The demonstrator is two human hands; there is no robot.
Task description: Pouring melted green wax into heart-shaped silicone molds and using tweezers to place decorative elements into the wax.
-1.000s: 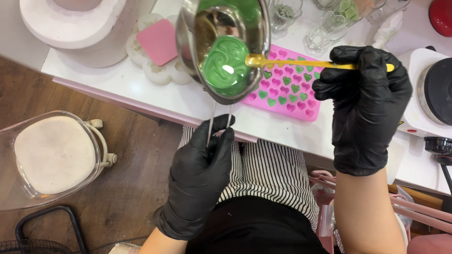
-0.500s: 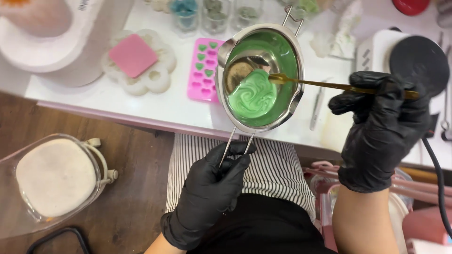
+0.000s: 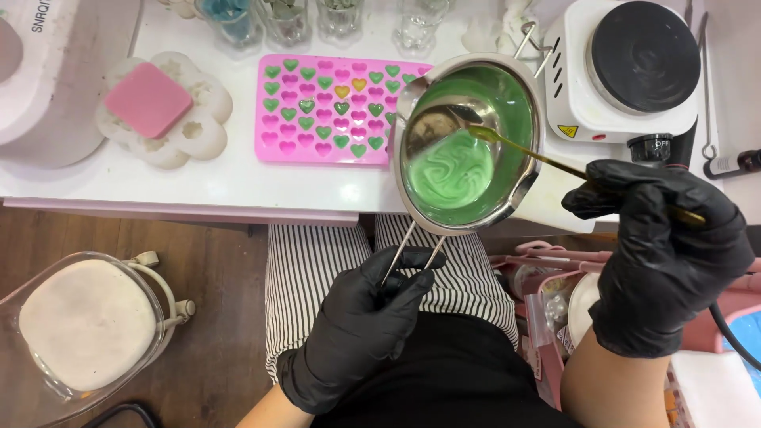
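Note:
My left hand [image 3: 361,325], in a black glove, grips the wire handle of a small steel melting pot [image 3: 515,186] held over the table's front edge. Thick green liquid [image 3: 452,170] lies in the pot's bottom. My right hand [image 3: 658,254], also gloved in black, holds a thin gold spoon [image 3: 539,158] whose bowl rests inside the pot above the liquid. Left of the pot lies a pink silicone mould [image 3: 329,111] with rows of small heart cavities, several of them filled green and one yellow.
A white electric hotplate [image 3: 626,71] stands at the back right. A pink square block sits in a white flower-shaped dish [image 3: 162,111] at the left. Small glasses [image 3: 341,20] line the back. A clear lidded container [image 3: 87,329] sits on the wooden floor.
The pot has moved right, off the heart mould, and tilted back level. The view shifted so the mould now lies left of the pot. Both hands keep their grips.

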